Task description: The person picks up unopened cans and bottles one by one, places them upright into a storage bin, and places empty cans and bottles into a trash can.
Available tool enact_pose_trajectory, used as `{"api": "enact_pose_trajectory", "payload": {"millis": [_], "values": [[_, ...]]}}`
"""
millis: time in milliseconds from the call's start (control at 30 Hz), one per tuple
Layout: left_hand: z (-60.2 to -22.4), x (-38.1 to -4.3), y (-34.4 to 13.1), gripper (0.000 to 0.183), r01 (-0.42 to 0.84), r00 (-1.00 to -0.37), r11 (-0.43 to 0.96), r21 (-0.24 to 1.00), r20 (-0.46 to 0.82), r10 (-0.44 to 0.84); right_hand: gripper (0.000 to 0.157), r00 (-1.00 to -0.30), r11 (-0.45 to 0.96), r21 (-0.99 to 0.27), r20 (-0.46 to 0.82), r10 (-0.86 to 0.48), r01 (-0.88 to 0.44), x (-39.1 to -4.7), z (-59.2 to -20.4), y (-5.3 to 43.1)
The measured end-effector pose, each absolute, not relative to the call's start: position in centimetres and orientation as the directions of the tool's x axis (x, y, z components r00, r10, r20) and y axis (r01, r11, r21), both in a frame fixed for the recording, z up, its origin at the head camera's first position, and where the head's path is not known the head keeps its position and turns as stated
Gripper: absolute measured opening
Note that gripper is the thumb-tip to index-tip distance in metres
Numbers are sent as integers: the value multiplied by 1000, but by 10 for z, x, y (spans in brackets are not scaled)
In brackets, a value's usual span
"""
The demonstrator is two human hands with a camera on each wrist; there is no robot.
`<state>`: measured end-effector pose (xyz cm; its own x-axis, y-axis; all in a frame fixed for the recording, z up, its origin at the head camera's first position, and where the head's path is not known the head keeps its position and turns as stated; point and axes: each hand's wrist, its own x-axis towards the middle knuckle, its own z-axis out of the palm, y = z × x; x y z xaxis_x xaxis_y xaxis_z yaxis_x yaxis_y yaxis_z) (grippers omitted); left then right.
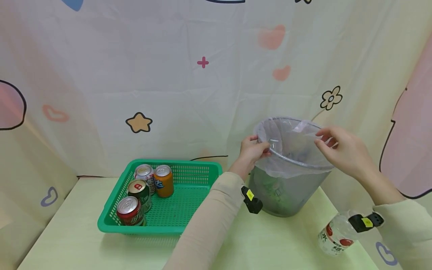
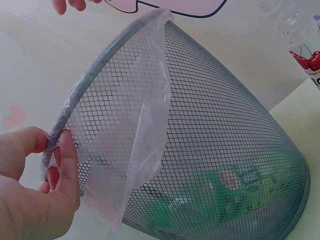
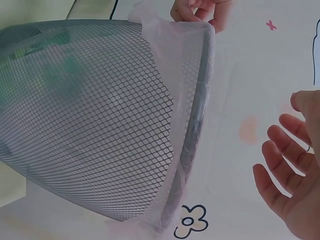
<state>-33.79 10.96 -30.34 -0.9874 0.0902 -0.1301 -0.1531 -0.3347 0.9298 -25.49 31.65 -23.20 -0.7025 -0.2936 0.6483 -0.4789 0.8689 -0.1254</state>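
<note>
A grey wire-mesh bin point(image 1: 287, 191) leans to one side on the table, its pale plastic liner point(image 2: 150, 120) folded over the rim. Through the mesh some green, crumpled-looking contents show low in the bin. My left hand point(image 1: 253, 152) pinches the rim and liner at the bin's left, thumb on one side and fingers on the other. On the opposite side my right hand point(image 1: 347, 150) hovers by the rim, fingers loosely bent. In the right wrist view that hand point(image 3: 295, 165) is apart from the rim and holds nothing.
A green plastic basket point(image 1: 189, 206) stands left of the bin. In it are an orange can point(image 1: 164, 182), a red can point(image 1: 129, 212), a dark green can point(image 1: 140, 195) and a white can point(image 1: 144, 173). A clear bottle with a cherry label point(image 1: 332, 240) is near the table's right edge.
</note>
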Motion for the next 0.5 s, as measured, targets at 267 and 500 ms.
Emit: {"api": "enact_pose_trajectory", "payload": {"millis": [267, 500], "values": [[-303, -338, 109, 53, -150, -988, -342, 928, -128, 87, 17, -666, 853, -120, 682, -301, -508, -243, -240, 324], [-304, -339, 110, 53, -154, -987, -352, 923, -128, 96, 22, -697, 843, -173, 657, -286, -509, -231, -249, 330]]}}
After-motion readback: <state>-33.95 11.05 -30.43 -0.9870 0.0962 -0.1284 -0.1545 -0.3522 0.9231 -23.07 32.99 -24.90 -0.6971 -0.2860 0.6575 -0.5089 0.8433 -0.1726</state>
